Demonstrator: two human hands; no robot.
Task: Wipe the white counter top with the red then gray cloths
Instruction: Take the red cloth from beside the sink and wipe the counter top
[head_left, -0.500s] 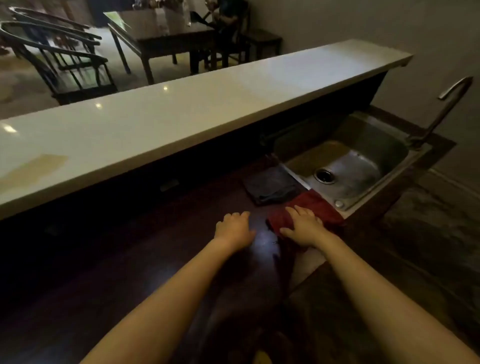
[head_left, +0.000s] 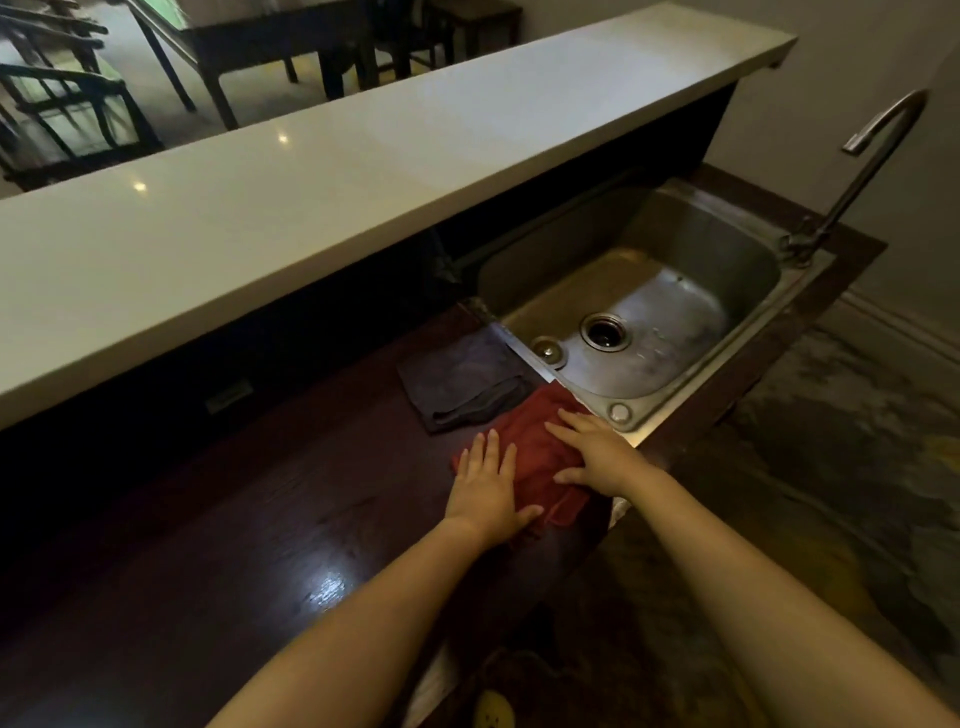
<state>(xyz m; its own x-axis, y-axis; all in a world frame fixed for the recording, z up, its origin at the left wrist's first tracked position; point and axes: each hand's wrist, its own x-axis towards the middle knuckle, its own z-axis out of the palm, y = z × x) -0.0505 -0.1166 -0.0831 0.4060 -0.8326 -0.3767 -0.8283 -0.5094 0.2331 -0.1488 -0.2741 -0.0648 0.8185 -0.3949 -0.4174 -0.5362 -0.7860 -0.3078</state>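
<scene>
My left hand (head_left: 488, 491) now lies flat on the near-left part of the red cloth (head_left: 535, 457), fingers spread and unclenched; half a second ago it rested on the bare dark wood beside the cloth. My right hand (head_left: 592, 457) presses open-palmed on the cloth's right side, where it was before, gripping nothing. So both palms pin the cloth to the dark lower counter (head_left: 234, 519), and neither has gathered it up.

The red cloth sits at the counter's near edge, just beside the corner of the steel sink (head_left: 618, 413). The gray cloth (head_left: 462, 384) lies folded just behind it, touching or nearly so, untouched.

The white counter top (head_left: 337, 171) runs above and beyond, bare, with nothing on it. I judge the wiping has not started: I am readying the red cloth, and it must be bunched and lifted up to that higher surface first.
</scene>
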